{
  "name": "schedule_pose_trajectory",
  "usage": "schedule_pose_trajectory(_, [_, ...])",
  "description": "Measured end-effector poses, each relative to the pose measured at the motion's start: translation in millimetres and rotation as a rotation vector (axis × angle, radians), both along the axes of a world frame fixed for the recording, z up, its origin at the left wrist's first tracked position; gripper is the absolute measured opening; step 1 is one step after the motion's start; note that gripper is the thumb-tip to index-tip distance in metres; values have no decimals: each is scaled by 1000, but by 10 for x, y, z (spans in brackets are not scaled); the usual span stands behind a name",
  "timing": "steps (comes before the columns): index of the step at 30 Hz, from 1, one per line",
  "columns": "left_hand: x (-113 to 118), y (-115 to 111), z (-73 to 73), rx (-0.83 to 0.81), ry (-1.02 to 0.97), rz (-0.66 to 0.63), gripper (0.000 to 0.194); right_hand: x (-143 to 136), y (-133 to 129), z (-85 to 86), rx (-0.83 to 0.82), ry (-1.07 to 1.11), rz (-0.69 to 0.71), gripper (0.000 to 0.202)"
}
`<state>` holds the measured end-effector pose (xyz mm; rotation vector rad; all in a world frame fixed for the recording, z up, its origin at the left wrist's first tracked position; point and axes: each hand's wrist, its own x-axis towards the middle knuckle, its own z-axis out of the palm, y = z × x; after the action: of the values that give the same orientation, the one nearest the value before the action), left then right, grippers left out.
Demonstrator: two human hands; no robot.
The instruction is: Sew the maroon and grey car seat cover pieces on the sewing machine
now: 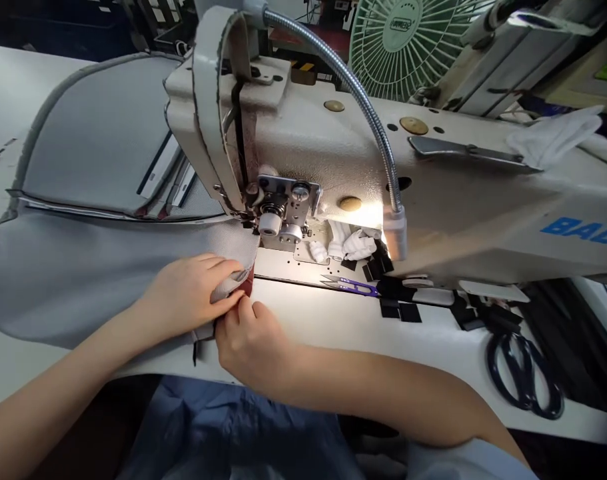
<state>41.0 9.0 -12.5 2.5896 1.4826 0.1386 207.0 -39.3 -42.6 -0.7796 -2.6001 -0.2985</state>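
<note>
A large grey fabric piece [98, 260] with dark piping along its edge lies on the sewing table, left of and partly under the head of a sewing machine [303, 147]. My left hand [196, 293] is closed on the near right edge of the fabric, its thumb and fingers pinching a fold. Right beside it, my right hand [253, 343] is closed on the same edge, fingertips touching the left thumb. A strip of reddish-brown material [248, 283] shows at the fold between the hands and the machine. What lies under the right fingers is hidden.
Purple thread snips [356, 287] lie right of the needle area, near black fabric squares [400, 311] and crumpled white scraps [353, 245]. Large dark-handled scissors [523, 377] rest farther right. A lit gooseneck lamp [393, 230] hangs over the table; a green fan [403, 47] stands behind.
</note>
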Motion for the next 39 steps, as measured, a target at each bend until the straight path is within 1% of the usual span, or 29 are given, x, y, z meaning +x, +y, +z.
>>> schedule_pose_trajectory(3, [-16,-21,-61,64,-60,-18,24,20,-33,31,38,38,-60,30])
schedule_pose_trajectory(5, [-4,-31,-90,123,-74,-40,23,27,-58,30,52,57,-76,32])
schedule_pose_trajectory(7, [15,-25,-109,175,-74,-51,22,22,-77,-1,57,45,-47,33])
schedule_pose_trajectory(9, [30,2,-118,202,-60,-55,20,12,-76,-47,25,4,-4,33])
schedule_pose_trajectory(12, [44,81,-115,209,-21,-54,17,1,-24,-103,-3,-12,10,33])
schedule_pose_trajectory(15, [66,179,-91,188,23,-40,17,1,70,-116,45,2,-28,32])
schedule_pose_trajectory(17, [88,243,-57,167,56,-38,18,-1,139,-106,43,-25,-51,33])
schedule_pose_trajectory(23, [139,384,64,168,173,-54,26,-26,309,-107,-70,-126,-16,33])
schedule_pose_trajectory(26, [145,398,36,203,193,-62,24,-20,336,-145,-51,-103,-17,35])
schedule_pose_trajectory(29, [153,390,-36,250,161,-34,17,-10,334,-171,0,-81,-18,36])
schedule_pose_trajectory(31, [164,392,-59,257,154,-24,18,-14,341,-173,18,-71,-12,35])
schedule_pose_trajectory(33, [179,411,-43,242,171,-34,22,-28,368,-167,3,-72,-11,34])
schedule_pose_trajectory(37, [214,498,36,189,220,-8,30,-54,454,-150,-101,-102,-25,34])
schedule_pose_trajectory(39, [229,535,69,174,252,-2,33,-53,483,-145,-107,-96,-28,34])
